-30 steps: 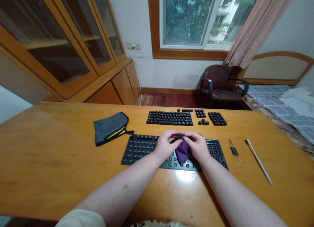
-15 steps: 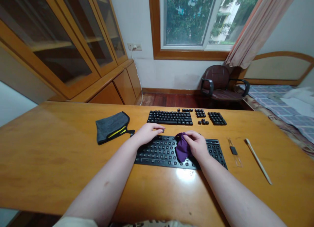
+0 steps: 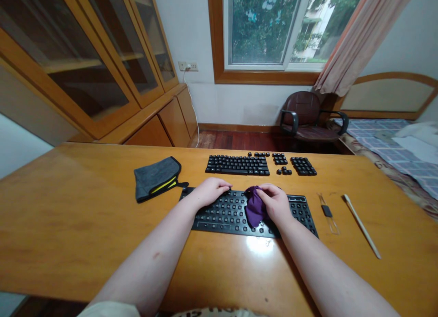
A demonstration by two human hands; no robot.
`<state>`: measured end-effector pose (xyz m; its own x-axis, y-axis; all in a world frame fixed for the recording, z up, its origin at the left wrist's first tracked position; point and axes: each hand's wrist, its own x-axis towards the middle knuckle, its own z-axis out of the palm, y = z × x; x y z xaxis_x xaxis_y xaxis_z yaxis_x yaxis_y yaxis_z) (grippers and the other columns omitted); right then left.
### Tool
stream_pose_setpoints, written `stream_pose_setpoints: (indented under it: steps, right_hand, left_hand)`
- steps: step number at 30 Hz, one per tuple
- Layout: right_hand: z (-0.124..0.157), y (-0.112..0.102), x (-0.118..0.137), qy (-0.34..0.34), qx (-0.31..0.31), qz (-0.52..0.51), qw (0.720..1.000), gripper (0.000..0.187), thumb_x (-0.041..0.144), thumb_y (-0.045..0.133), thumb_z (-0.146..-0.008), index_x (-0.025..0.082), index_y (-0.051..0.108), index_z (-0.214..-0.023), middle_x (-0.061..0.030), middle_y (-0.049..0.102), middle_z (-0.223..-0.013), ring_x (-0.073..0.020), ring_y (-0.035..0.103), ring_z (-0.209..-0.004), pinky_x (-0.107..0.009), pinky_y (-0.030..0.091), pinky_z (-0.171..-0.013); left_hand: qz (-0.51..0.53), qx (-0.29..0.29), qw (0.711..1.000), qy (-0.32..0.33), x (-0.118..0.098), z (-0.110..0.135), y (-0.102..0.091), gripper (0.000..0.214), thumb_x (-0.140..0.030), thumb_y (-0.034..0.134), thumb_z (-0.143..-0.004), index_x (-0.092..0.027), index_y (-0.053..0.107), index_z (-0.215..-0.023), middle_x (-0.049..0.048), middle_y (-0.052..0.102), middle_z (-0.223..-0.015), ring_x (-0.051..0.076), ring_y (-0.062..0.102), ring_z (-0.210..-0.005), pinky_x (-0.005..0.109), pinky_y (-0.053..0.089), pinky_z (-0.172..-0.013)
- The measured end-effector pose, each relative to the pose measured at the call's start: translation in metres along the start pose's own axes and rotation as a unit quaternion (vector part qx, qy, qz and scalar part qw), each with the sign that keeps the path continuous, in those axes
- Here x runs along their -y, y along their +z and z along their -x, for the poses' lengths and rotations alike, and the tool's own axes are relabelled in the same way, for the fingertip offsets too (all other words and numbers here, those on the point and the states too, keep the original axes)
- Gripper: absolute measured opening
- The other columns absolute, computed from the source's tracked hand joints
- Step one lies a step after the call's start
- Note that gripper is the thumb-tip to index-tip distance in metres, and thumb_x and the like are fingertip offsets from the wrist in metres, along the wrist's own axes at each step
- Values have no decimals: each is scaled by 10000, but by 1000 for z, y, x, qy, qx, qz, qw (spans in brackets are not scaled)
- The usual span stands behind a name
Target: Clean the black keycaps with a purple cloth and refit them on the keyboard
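A black keyboard base (image 3: 219, 213) with its keycaps off lies across the table in front of me. My left hand (image 3: 214, 190) is at its top edge, finger and thumb pinched on a small dark keycap (image 3: 230, 188) that touches or nearly touches the base; the fingers partly hide it. Bunched in my right hand (image 3: 275, 200) is a purple cloth (image 3: 256, 210), which hangs over the middle of the base. Behind the base, the removed black keycaps (image 3: 237, 164) stand in rows, with a number-pad block (image 3: 303, 166) at the right.
A grey cloth (image 3: 157, 178) with black edging and a yellow part lies left of the base. To the right are a wire keycap puller (image 3: 327, 211) and a pale slender brush (image 3: 362, 226). Past the table's far edge stand a chair (image 3: 303, 114) and a cabinet (image 3: 137, 96).
My left hand has moved slightly right and down, bringing the keycap from above the base to its top edge. The right hand and purple cloth stay almost still.
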<state>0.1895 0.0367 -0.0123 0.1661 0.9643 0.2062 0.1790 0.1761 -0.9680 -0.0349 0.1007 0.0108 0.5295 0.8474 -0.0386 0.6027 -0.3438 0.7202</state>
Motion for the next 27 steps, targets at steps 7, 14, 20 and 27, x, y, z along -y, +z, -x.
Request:
stream_pose_setpoints:
  steps: [7, 14, 20, 27]
  right_hand:
    - [-1, -1, -1, -9, -4, 18, 1000, 141, 324, 639, -687, 185, 662, -692, -46, 665, -714, -191, 611, -687, -335, 485, -700]
    - [0, 0, 2, -7, 1, 16, 1000, 148, 329, 634, -690, 183, 661, -685, -48, 666, -710, -191, 612, -682, -332, 488, -692]
    - [0, 0, 3, -10, -2, 14, 1000, 123, 308, 640, -687, 187, 657, -684, -42, 661, -707, -189, 609, -683, -325, 481, -692]
    - [0, 0, 4, -8, 2, 11, 1000, 102, 287, 638, -694, 186, 652, -683, -39, 655, -705, -184, 603, -685, -313, 475, -685]
  left_hand:
    - [-49, -16, 998, 24, 0, -1, 5, 252, -283, 511, -775, -221, 679, -953, 47, 684, -980, 212, 607, -932, 316, 421, -849]
    - [-74, -19, 996, 37, -3, 0, 9, 239, -256, 557, -741, -232, 683, -943, 41, 692, -952, 203, 610, -906, 308, 427, -839]
    - [-97, -37, 993, 55, -7, 3, 11, 234, -236, 585, -715, -240, 688, -924, 36, 697, -920, 202, 612, -884, 306, 429, -831]
    - [-121, -36, 991, 40, -9, 5, 10, 204, -234, 597, -701, -243, 696, -880, 24, 703, -871, 200, 623, -828, 301, 451, -772]
